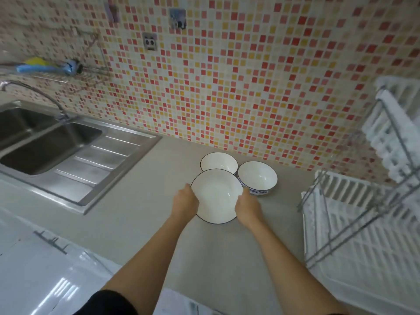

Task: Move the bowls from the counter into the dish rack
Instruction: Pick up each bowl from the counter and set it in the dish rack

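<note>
Both bare forearms reach forward, nearly parallel. Left hand (186,201) and right hand (246,206) are set palms inward, facing each other, fingers curled down, knuckles up; fingertips hidden.

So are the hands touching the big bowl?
Touching. The head view shows the left hand and the right hand pressed against opposite sides of the big bowl's rim, each overlapping its edge.

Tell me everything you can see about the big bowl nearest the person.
The big bowl is white, shallow and wide with a thin dark rim line, glossy like glazed ceramic, empty and upright. It sits on the grey counter, in front of two smaller bowls. The left hand and right hand are at its opposite edges; whether it is lifted cannot be told.
</note>
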